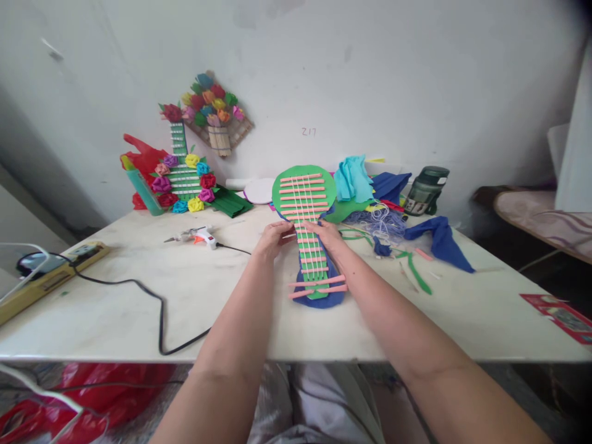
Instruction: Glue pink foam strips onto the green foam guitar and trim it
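Two-handed grip (330, 235) on stringed craft (311, 244), glue gun (204, 237), scraps (419, 275) nearby

Glue gun (206, 237) left of craft guitar (311, 250), bottle (425, 192) right, wall (305, 74) behind

Soft, even light from an unseen source leaves the wall (277, 74) pale, dimmer at left. Shadows on the table (134, 320) are faint. Wide-angle distortion stretches both sides, fine detail looks soft, and the far right corner darkens.
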Action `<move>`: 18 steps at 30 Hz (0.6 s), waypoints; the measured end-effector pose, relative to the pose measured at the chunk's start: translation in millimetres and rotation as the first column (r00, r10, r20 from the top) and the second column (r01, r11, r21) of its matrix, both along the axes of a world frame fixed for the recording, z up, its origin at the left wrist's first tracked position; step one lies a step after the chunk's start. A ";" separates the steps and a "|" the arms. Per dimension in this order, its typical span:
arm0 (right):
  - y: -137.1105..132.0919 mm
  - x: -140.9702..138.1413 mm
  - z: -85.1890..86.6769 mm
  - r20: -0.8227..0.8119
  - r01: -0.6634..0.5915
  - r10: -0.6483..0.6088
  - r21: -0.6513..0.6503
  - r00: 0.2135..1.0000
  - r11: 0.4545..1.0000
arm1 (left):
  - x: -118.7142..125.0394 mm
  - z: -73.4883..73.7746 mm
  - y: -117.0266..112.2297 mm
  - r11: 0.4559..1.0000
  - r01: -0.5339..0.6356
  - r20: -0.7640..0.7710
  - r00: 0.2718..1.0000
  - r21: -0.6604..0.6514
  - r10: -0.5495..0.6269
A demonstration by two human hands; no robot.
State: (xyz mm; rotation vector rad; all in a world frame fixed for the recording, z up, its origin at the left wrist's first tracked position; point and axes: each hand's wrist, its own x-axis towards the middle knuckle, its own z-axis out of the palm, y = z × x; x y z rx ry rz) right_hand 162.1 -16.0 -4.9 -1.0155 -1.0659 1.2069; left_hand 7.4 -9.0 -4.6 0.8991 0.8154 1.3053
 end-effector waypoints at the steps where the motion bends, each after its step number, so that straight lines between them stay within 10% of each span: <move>1: 0.4 0.0 0.0 0.000 0.002 -0.002 0.002 1.000 1.000 | 1.0 -0.5 0.7 1.000 -0.001 0.029 1.000 -0.024 0.002; 18: -16.4 -4.5 14.6 -0.064 -0.059 0.058 -0.015 0.996 0.998 | -10.3 -2.5 1.6 0.994 0.081 0.028 0.996 0.068 -0.083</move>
